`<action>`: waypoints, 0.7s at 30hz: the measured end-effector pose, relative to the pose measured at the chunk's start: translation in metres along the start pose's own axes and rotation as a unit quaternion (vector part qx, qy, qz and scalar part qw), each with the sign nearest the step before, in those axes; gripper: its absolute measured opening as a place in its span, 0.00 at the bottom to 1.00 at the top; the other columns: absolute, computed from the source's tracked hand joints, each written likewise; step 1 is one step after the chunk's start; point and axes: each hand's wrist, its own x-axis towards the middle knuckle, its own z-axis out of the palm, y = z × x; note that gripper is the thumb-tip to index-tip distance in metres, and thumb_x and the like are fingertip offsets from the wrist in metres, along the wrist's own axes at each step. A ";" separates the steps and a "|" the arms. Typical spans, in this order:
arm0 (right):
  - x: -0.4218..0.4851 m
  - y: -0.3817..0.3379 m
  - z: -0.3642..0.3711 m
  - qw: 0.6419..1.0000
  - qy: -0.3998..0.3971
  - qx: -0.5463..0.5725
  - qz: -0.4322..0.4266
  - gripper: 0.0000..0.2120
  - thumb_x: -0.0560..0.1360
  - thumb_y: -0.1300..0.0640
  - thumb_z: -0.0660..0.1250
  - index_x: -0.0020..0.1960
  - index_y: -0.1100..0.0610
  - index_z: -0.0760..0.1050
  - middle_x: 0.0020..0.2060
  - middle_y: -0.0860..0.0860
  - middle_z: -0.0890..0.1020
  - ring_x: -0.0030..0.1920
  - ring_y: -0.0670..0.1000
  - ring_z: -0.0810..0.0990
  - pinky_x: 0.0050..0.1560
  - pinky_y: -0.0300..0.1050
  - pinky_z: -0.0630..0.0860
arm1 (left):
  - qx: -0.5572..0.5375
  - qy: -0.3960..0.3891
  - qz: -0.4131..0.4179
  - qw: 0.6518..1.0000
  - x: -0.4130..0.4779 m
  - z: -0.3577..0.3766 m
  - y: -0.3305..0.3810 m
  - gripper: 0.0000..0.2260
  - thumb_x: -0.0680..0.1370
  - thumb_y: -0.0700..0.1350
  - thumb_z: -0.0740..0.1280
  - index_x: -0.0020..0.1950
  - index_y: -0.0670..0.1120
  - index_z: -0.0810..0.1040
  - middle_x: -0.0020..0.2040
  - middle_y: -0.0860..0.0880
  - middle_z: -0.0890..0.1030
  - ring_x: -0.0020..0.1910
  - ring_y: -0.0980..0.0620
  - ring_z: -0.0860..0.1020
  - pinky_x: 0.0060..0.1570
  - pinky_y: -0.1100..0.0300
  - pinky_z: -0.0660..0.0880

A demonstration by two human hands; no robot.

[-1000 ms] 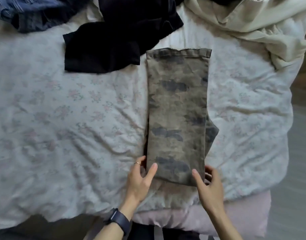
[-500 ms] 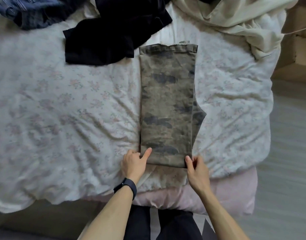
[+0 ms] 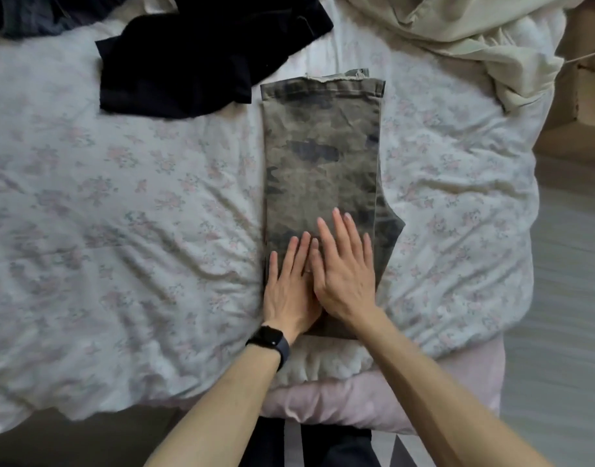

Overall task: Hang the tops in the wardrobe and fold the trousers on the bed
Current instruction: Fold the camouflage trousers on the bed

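Camouflage trousers (image 3: 321, 153) lie folded into a long narrow strip on the bed (image 3: 120, 214), hems at the far end. My left hand (image 3: 291, 286), with a dark watch on the wrist, lies flat on the near end of the strip, fingers straight. My right hand (image 3: 345, 271) presses flat beside it, partly overlapping the left hand's fingers. Neither hand grips the cloth.
A black garment (image 3: 188, 59) lies crumpled at the far left of the trousers, touching their corner. A cream garment (image 3: 464, 35) is bunched at the far right. Dark blue cloth (image 3: 23, 15) sits in the far left corner. A cardboard box (image 3: 582, 106) stands beside the bed.
Both hands have left the near edge of the trousers, where they held the corners, and now lie flat on top of the fabric. The camera has moved closer.
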 end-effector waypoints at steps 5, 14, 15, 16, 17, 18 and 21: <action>0.039 0.082 0.012 0.981 -0.077 -0.171 0.049 0.28 0.84 0.38 0.44 0.82 0.42 0.44 0.82 0.47 0.41 0.81 0.48 0.37 0.78 0.62 0.34 | 0.053 -0.030 0.084 0.995 0.021 0.012 -0.063 0.30 0.83 0.61 0.51 0.83 0.54 0.49 0.83 0.56 0.48 0.81 0.56 0.47 0.76 0.37 0.47; -0.087 0.037 -0.007 0.988 -0.065 -0.081 -0.111 0.45 0.71 0.42 0.66 0.82 0.56 0.54 0.82 0.57 0.48 0.82 0.58 0.46 0.78 0.66 0.50 | 0.065 -0.073 0.247 0.964 -0.049 -0.014 -0.056 0.40 0.78 0.64 0.60 0.83 0.45 0.51 0.82 0.37 0.48 0.81 0.35 0.47 0.77 0.38 0.49; -0.101 0.032 -0.003 0.978 -0.094 -0.096 -0.157 0.46 0.68 0.45 0.66 0.82 0.56 0.54 0.82 0.57 0.49 0.82 0.58 0.47 0.77 0.67 0.52 | 0.082 -0.092 0.234 0.965 -0.051 -0.012 -0.054 0.42 0.76 0.61 0.63 0.83 0.46 0.49 0.82 0.36 0.47 0.80 0.34 0.46 0.78 0.38 0.49; -0.108 0.029 0.004 0.972 -0.113 -0.114 -0.173 0.48 0.65 0.49 0.66 0.82 0.55 0.55 0.82 0.57 0.50 0.82 0.59 0.47 0.77 0.67 0.53 | 0.094 -0.110 0.198 0.969 -0.048 -0.010 -0.052 0.44 0.74 0.57 0.66 0.83 0.46 0.46 0.82 0.36 0.45 0.80 0.33 0.45 0.78 0.37 0.49; -0.110 0.029 0.010 0.972 -0.121 -0.129 -0.158 0.48 0.64 0.53 0.66 0.82 0.55 0.55 0.82 0.57 0.51 0.82 0.59 0.47 0.77 0.67 0.54 | 0.104 -0.124 0.163 0.973 -0.044 -0.010 -0.049 0.46 0.74 0.52 0.67 0.83 0.47 0.41 0.81 0.36 0.42 0.80 0.33 0.43 0.78 0.37 0.48; -0.108 0.030 0.015 0.976 -0.118 -0.139 -0.117 0.48 0.63 0.58 0.67 0.82 0.55 0.55 0.82 0.57 0.51 0.82 0.59 0.48 0.76 0.67 0.55 | 0.115 -0.133 0.144 0.974 -0.040 -0.009 -0.045 0.46 0.75 0.48 0.66 0.82 0.47 0.37 0.81 0.37 0.39 0.80 0.33 0.40 0.78 0.37 0.46; -0.092 0.036 0.019 0.982 -0.108 -0.151 -0.034 0.46 0.66 0.68 0.63 0.82 0.55 0.53 0.81 0.57 0.52 0.81 0.57 0.49 0.75 0.67 0.58 | 0.142 -0.138 0.131 0.972 -0.034 -0.008 -0.036 0.41 0.78 0.41 0.60 0.81 0.46 0.33 0.79 0.36 0.34 0.79 0.32 0.38 0.78 0.37 0.44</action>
